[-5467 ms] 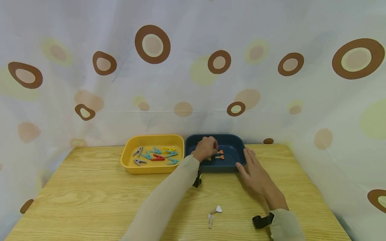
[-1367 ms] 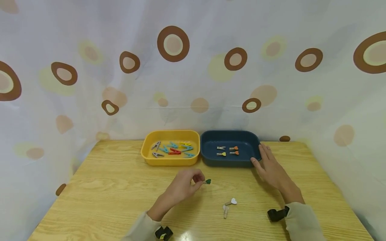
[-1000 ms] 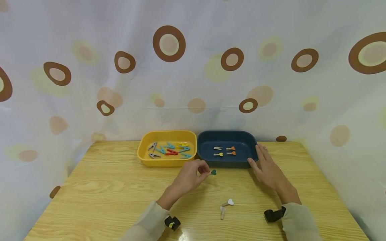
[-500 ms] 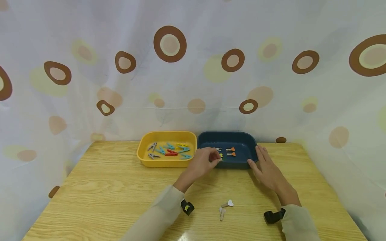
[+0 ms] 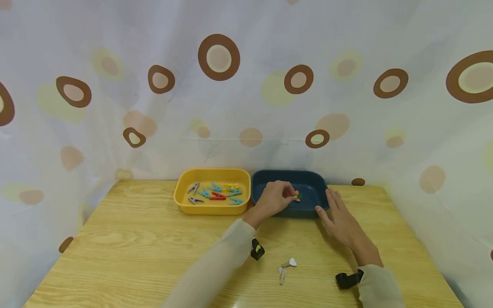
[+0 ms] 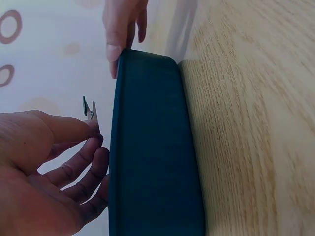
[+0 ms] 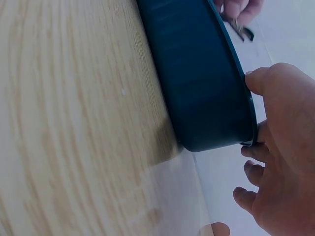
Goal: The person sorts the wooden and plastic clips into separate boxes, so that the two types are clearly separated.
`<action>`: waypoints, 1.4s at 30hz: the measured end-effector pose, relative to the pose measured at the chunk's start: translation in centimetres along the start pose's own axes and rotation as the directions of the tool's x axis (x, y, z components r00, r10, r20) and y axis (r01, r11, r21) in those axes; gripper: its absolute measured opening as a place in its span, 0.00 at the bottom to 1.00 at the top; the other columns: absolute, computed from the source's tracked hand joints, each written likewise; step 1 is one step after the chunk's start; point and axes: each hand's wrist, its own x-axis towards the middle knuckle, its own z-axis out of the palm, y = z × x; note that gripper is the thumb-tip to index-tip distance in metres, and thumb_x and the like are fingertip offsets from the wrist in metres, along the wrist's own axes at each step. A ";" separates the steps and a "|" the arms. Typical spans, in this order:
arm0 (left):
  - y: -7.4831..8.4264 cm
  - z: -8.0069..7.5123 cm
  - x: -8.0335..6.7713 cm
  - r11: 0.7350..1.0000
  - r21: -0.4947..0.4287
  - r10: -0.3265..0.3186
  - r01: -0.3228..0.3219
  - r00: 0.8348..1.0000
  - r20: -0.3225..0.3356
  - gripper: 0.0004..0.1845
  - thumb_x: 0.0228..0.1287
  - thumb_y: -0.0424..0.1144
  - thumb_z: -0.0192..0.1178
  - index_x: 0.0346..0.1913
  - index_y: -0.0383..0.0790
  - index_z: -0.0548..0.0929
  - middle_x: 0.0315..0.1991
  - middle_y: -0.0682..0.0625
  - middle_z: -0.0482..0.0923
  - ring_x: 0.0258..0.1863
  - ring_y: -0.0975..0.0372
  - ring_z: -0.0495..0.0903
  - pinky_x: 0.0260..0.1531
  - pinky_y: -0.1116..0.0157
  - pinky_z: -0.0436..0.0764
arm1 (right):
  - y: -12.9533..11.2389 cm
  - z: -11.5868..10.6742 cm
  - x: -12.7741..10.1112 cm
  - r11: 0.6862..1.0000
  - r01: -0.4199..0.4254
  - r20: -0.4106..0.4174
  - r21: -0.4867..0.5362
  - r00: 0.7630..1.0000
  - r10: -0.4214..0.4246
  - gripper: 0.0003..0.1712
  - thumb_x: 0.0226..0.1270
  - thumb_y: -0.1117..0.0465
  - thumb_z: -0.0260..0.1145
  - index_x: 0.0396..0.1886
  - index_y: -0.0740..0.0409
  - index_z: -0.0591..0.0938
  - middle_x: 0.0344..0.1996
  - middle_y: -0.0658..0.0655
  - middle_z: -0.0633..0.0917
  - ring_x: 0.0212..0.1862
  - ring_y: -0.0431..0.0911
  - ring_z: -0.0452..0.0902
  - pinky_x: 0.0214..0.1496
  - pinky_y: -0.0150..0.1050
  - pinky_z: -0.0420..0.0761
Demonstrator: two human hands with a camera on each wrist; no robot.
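My left hand (image 5: 272, 199) is over the dark blue tray (image 5: 313, 192), pinching a small wooden clothespin (image 6: 90, 112) between thumb and fingertips. A green heart sits on the clothespin's end, which points away from the fingers. Behind it in the head view, bits of orange show from the heart clothespins lying in the tray; the hand hides the others there. At the tray's right front corner rests my right hand (image 5: 343, 222), its thumb on the near rim and its fingers extended along the right side. The right wrist view shows thumb and fingers touching the rim (image 7: 236, 61).
Left of the blue tray, side by side with it, stands a yellow tray (image 5: 212, 210) holding several plastic clothespins, among them a red one (image 5: 218, 196). Two clothespins with white hearts (image 5: 289, 262) lie on the wooden table (image 5: 135, 248) nearer me. A patterned cloth (image 5: 246, 107) hangs behind.
My left hand has carried the green-heart clothespin from above the table forward and right, over the blue tray. Earlier it was down among the clothespins in that tray. The right hand stays at the corner.
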 end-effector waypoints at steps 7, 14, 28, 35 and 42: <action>0.4 1.2 1.6 0.998 -0.066 -0.011 0.015 0.998 0.054 0.03 0.71 0.35 0.67 0.37 0.41 0.87 0.28 0.57 0.80 0.25 0.68 0.76 0.26 0.74 0.76 | 0.1 0.3 -0.1 1.000 -0.002 0.005 -0.011 1.000 0.002 0.47 0.84 0.40 0.47 0.82 0.70 0.45 0.81 0.72 0.46 0.81 0.67 0.37 0.73 0.71 0.53; 0.5 2.6 3.2 0.998 -0.027 -0.055 0.057 0.996 0.074 0.04 0.70 0.37 0.69 0.35 0.43 0.87 0.27 0.58 0.80 0.24 0.68 0.76 0.25 0.73 0.76 | 0.2 0.3 0.0 1.000 0.000 0.005 0.001 1.000 0.000 0.47 0.84 0.41 0.47 0.82 0.71 0.45 0.80 0.73 0.45 0.81 0.67 0.36 0.73 0.71 0.52; 0.4 4.8 5.2 0.991 0.097 -0.101 0.093 0.991 0.087 0.04 0.70 0.35 0.67 0.35 0.47 0.87 0.30 0.58 0.81 0.26 0.67 0.77 0.28 0.72 0.77 | 0.5 0.6 0.4 1.000 -0.007 0.002 0.002 1.000 0.007 0.47 0.84 0.40 0.47 0.82 0.69 0.43 0.81 0.71 0.44 0.81 0.66 0.35 0.73 0.71 0.52; 1.0 5.5 5.4 0.973 0.187 -0.154 0.132 0.982 0.106 0.05 0.71 0.38 0.66 0.35 0.50 0.87 0.32 0.59 0.82 0.31 0.66 0.81 0.40 0.65 0.81 | 0.1 0.3 0.0 1.000 0.000 0.007 0.026 1.000 -0.001 0.46 0.85 0.41 0.46 0.83 0.68 0.43 0.81 0.70 0.43 0.81 0.66 0.34 0.73 0.70 0.51; 1.0 5.7 5.7 0.966 0.222 -0.158 0.132 0.982 0.105 0.02 0.70 0.37 0.67 0.42 0.49 0.87 0.37 0.59 0.83 0.35 0.66 0.81 0.47 0.61 0.80 | 0.2 0.1 -0.1 1.000 -0.004 0.000 0.016 1.000 0.004 0.46 0.84 0.41 0.46 0.83 0.68 0.43 0.81 0.70 0.44 0.81 0.67 0.36 0.74 0.70 0.52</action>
